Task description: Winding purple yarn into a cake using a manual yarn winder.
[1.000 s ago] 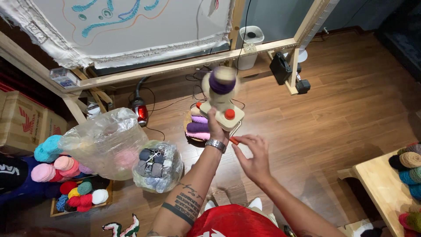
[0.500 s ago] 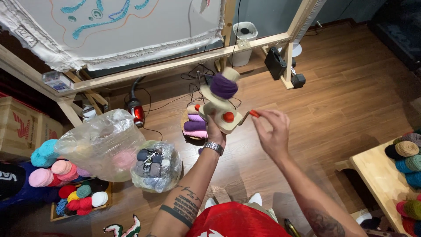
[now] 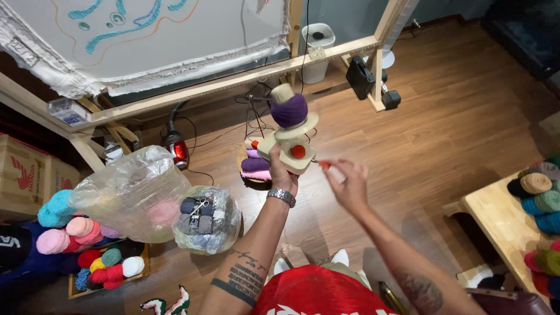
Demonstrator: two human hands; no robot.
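Two hands share the work: the left hand (image 3: 280,169) grips the cream yarn winder (image 3: 290,142) in mid-air above the floor, best kept steady while the right hand (image 3: 349,185) pinches its red-tipped crank (image 3: 324,165).

The right hand (image 3: 348,185) has swung its red crank handle (image 3: 324,165) back toward the yarn winder (image 3: 290,140).

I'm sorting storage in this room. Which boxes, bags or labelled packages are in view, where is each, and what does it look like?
Cardboard box: far left on the floor, brown, red printed emblem.
Large plastic bag: left of centre, clear, bulging, pale yarn inside.
Smaller plastic bag: beside it, clear, grey and dark yarn.
Small flat package: on the wooden frame's left beam, pale with bluish print.
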